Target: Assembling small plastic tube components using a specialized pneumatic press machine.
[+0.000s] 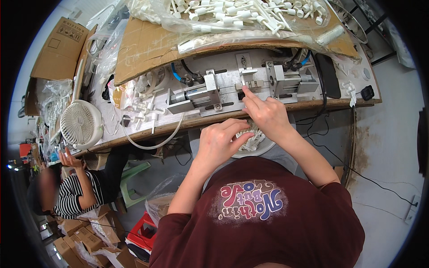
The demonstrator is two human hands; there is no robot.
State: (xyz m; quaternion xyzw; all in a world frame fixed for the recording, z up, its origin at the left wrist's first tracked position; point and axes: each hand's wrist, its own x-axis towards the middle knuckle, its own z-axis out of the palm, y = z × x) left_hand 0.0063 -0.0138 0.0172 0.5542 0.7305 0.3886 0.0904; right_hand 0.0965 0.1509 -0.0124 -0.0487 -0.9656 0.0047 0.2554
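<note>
Corrugated brown cardboard (147,53), heaped with ribbed-cap white plastic pieces (241,13), overhangs the rear of the blocky grey metal fixture (212,89). A round slatted fan (80,124) stands at left. The slim white part (243,80) sits at the fixture's centre, by the index fingertip of the right hand (267,115); whether that hand grips anything cannot be told. The left hand (220,139), thumb and fingers parted, partly hides a round bowl (259,152) of small white fittings (254,139).
</note>
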